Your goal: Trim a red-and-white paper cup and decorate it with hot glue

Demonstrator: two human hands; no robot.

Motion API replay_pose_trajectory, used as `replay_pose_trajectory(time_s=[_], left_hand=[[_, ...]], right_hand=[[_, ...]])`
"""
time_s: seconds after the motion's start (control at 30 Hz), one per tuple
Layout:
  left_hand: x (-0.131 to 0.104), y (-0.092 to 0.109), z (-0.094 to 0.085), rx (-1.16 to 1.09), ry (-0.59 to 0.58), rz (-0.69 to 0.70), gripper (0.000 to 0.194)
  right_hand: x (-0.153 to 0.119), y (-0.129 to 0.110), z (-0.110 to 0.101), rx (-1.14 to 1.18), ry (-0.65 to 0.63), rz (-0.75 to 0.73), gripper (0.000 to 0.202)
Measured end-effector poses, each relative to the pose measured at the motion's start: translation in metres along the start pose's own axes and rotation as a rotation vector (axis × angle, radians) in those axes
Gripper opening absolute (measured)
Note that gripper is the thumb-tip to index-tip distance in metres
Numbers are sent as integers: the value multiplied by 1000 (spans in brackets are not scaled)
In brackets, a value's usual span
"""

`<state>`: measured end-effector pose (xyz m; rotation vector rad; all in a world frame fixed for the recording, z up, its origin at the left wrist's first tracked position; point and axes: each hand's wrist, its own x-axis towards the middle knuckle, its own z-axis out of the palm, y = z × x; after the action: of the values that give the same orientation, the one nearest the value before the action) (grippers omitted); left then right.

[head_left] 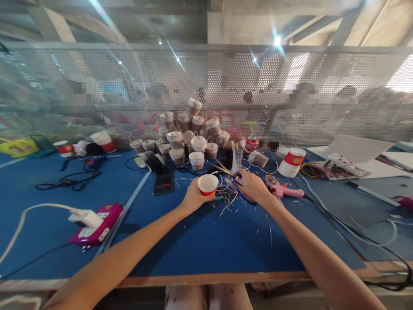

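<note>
My left hand (192, 199) is wrapped round a white paper cup with a red band (208, 184), its open top facing up. A pair of scissors with a blue handle (244, 196) is in my right hand (253, 185), just right of the cup. The blades point toward the pile and look slightly apart. Thin white cord scraps (227, 202) lie between and below my hands. Behind them rises a heap of small bucket-like cups (199, 143), pale-rimmed, some with loop handles. Part of the cup is hidden by my fingers.
Right of my hand lies a pink glue gun (288, 192) with a trailing black cable. Red-and-white paper cups (292, 162) stand farther right, near a red drink can (251, 144). On the left are a dark phone (163, 181) and a magenta power strip (106, 215) with a plug in it.
</note>
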<state>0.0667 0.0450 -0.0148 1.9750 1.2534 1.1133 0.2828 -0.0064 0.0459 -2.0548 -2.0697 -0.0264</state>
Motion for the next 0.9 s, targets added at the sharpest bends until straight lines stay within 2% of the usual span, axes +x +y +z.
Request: replay_pose_trajectory(time_s=[0.1, 0.2, 0.37, 0.53, 0.9], left_hand=[[-3, 2, -2, 67, 114, 29, 61], [-7, 7, -3, 71, 197, 76, 55], [-9, 9, 1, 8, 84, 17, 53], [-5, 4, 4, -86, 81, -56, 57], [-2, -2, 3, -53, 36, -35, 58]], right_hand=[[-3, -2, -2, -21, -31, -73, 45], [-6, -5, -6, -28, -9, -99, 47], [-9, -6, -13, -54, -29, -105, 48], [-10, -12, -10, -99, -72, -88, 52], [-9, -19, -8, -175, -133, -108, 42]])
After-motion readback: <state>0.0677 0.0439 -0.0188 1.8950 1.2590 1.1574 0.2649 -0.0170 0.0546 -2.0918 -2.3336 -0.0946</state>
